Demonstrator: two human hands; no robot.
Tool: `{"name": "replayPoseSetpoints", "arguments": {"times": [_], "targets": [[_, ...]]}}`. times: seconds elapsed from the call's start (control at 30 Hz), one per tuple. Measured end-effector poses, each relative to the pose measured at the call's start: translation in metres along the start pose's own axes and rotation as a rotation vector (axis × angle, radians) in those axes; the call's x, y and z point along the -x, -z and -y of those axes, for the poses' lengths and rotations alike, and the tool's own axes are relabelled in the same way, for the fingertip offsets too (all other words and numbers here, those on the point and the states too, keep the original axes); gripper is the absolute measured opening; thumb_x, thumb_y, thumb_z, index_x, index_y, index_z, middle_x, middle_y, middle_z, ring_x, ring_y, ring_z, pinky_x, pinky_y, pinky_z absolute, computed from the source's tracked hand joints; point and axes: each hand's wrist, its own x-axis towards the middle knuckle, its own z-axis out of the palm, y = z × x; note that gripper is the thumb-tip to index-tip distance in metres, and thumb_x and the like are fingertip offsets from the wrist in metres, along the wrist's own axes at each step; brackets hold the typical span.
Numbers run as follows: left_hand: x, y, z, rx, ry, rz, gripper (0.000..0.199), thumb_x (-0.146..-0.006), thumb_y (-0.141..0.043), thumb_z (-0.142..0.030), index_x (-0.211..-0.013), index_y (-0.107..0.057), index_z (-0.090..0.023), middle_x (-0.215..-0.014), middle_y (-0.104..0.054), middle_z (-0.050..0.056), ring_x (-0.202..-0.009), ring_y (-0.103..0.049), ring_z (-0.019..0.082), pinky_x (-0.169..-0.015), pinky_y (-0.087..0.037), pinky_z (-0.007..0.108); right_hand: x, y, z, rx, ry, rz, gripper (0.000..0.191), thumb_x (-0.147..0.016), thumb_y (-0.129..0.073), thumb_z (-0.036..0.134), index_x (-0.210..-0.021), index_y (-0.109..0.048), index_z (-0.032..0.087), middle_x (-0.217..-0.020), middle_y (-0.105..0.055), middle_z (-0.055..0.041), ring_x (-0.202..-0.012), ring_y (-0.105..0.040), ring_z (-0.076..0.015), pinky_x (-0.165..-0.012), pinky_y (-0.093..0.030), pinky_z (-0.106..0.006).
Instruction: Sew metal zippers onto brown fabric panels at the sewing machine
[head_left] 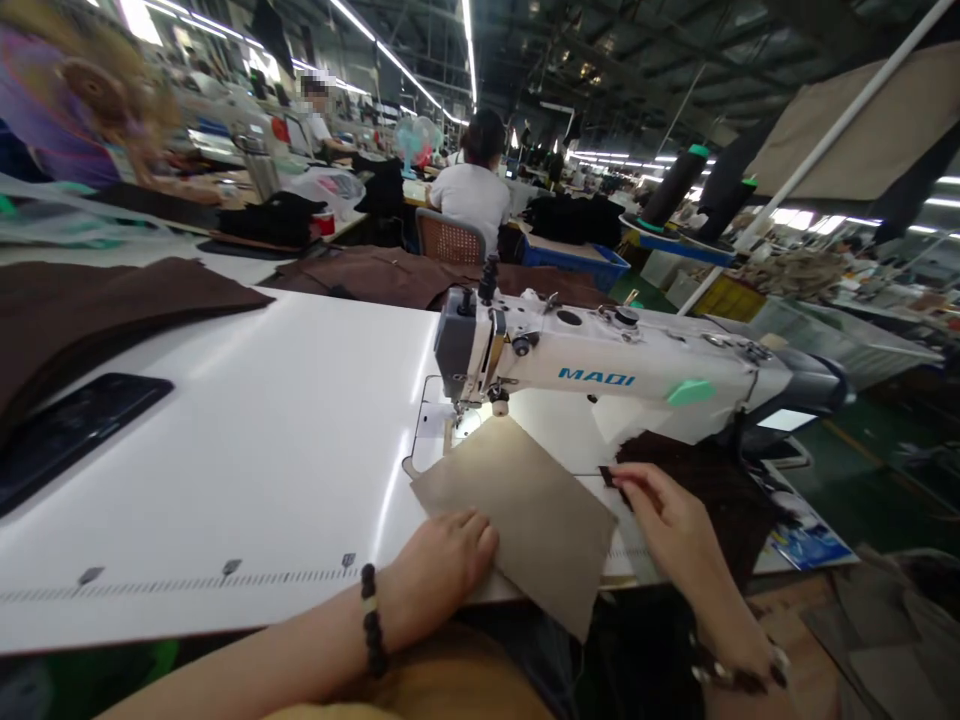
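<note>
A taupe fabric panel lies at an angle on the white sewing table, its far corner close to the needle area of the sewing machine. Its near corner hangs over the table's front edge. My left hand rests at the panel's left edge, fingers curled over it; the thumb is hidden. To the right of the panel, my right hand pinches a small dark brown fabric strip between thumb and fingertips. Beyond that hand lies a heap of dark brown fabric under the machine's arm.
A black phone and brown fabric stack are at the left. Brown cloth lies behind the machine. A ruler scale runs along the front edge. Ahead, a person in white sits facing away. Fabric pieces lie lower right.
</note>
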Motion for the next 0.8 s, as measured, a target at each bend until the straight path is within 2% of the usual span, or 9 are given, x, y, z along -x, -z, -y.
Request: {"name": "replayPoseSetpoints", "arguments": {"times": [0.1,0.17,0.23,0.3,0.43,0.57,0.67,0.8], "targets": [[-0.014,-0.003,-0.002,-0.013,0.003,0.058,0.007,-0.084,-0.049,-0.009,-0.087,-0.055,-0.011,-0.091,-0.059,0.009,-0.084,-0.056,0.022,-0.074,-0.048,0.033,0.022,-0.018,0.041,0.091,0.147,0.374,0.025,-0.081,-0.049,0.031,-0.101,-0.058,0.02,-0.104,-0.06,-0.0064,-0.096,-0.055,-0.02,-0.085,-0.042,-0.032],[-0.018,-0.002,0.003,0.036,0.006,0.043,0.008,-0.086,-0.051,-0.017,-0.085,-0.057,-0.011,-0.088,-0.06,0.007,-0.081,-0.056,0.02,-0.073,-0.047,0.031,0.033,-0.036,0.058,0.203,0.162,0.479,0.017,-0.082,-0.05,0.024,-0.093,-0.061,0.018,-0.095,-0.061,-0.0063,-0.09,-0.055,-0.021,-0.081,-0.042,-0.034],[-0.015,-0.001,0.014,0.104,0.016,0.008,0.015,-0.086,-0.053,-0.025,-0.08,-0.059,-0.013,-0.085,-0.06,0.005,-0.08,-0.055,0.018,-0.073,-0.045,0.029,0.038,-0.05,0.061,0.277,0.165,0.475,0.017,-0.084,-0.045,0.018,-0.086,-0.062,0.016,-0.09,-0.062,-0.0064,-0.085,-0.055,-0.0201,-0.077,-0.041,-0.033],[-0.007,0.001,0.029,0.138,0.034,-0.043,0.017,-0.087,-0.053,-0.026,-0.078,-0.061,-0.014,-0.087,-0.061,0.005,-0.083,-0.055,0.018,-0.077,-0.043,0.03,0.038,-0.058,0.056,0.316,0.176,0.435,0.022,-0.086,-0.04,0.016,-0.082,-0.061,0.016,-0.087,-0.062,-0.006,-0.082,-0.055,-0.0184,-0.074,-0.04,-0.03],[0.009,0.006,0.057,0.143,0.102,-0.099,0.017,-0.089,-0.047,-0.018,-0.084,-0.063,-0.016,-0.096,-0.06,0.004,-0.09,-0.054,0.018,-0.082,-0.039,0.033,0.029,-0.062,0.05,0.512,0.159,0.385,0.023,-0.086,-0.042,0.017,-0.071,-0.058,0.018,-0.073,-0.059,-0.0034,-0.071,-0.056,-0.0171,-0.062,-0.036,-0.027],[0.012,0.01,0.072,0.221,0.212,-0.095,0.016,-0.087,-0.05,-0.016,-0.081,-0.065,-0.016,-0.089,-0.059,0.003,-0.079,-0.055,0.014,-0.076,-0.042,0.026,0.02,-0.064,0.062,0.681,0.117,0.407,0.014,-0.083,-0.051,0.024,-0.073,-0.058,0.019,-0.076,-0.059,-0.0044,-0.075,-0.057,-0.0202,-0.058,-0.033,-0.028],[0.007,0.011,0.08,0.31,0.275,-0.074,0.012,-0.083,-0.055,-0.015,-0.079,-0.066,-0.018,-0.082,-0.056,0.001,-0.071,-0.054,0.011,-0.068,-0.042,0.021,0.015,-0.066,0.065,0.685,0.081,0.47,0.017,-0.085,-0.048,0.027,-0.075,-0.059,0.019,-0.079,-0.06,-0.0047,-0.079,-0.057,-0.0215,-0.06,-0.032,-0.028],[0.003,0.01,0.087,0.36,0.346,-0.072,0.009,-0.079,-0.06,-0.014,-0.071,-0.064,-0.016,-0.076,-0.056,0.0,-0.067,-0.053,0.01,-0.063,-0.042,0.019,0.004,-0.064,0.057,0.513,0.013,0.592,0.027,-0.088,-0.043,0.029,-0.068,-0.058,0.018,-0.074,-0.061,-0.0027,-0.073,-0.057,-0.0168,-0.059,-0.029,-0.026]]}}
